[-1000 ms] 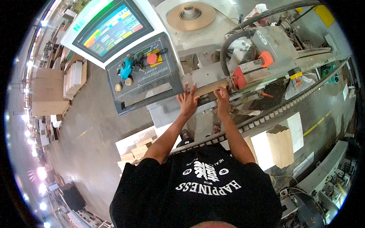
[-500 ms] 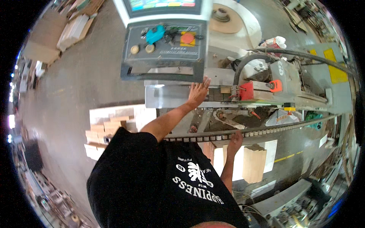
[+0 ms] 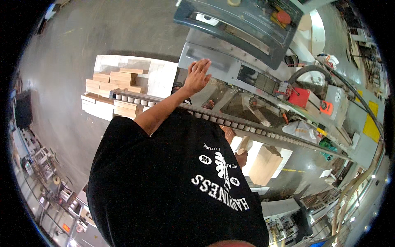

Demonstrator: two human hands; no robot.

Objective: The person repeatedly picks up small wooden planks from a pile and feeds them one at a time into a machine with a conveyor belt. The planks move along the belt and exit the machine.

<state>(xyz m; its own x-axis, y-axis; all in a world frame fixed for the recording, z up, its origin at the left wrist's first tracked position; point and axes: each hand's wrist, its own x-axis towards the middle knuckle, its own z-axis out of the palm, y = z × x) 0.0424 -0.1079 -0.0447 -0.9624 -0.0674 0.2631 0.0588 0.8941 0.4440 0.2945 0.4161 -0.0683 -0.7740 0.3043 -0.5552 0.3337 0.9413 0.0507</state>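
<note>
My left hand [image 3: 197,76] is open, its fingers outstretched over the front edge of the grey metal machine table [image 3: 214,59]. It holds nothing. Low beside my body, my right hand [image 3: 241,158] is closed round a narrow wooden piece [image 3: 244,144], partly hidden by my shirt. Right next to it stands a stack of pale wooden boards [image 3: 265,164] on a white sheet. Between my body and the machine runs a long rail with white rollers [image 3: 255,128].
A dark control panel [image 3: 238,35] with a red button overhangs the machine table. At left, wooden blocks [image 3: 119,82] are piled on a white board. A red machine part [image 3: 299,96], an orange part [image 3: 326,108] and a thick black hose [image 3: 308,70] are to the right.
The view has turned and shifted left. My left hand has come off the machine below the panel. My right hand has left the roller rail and moved down to the wooden boards, gripping a piece.
</note>
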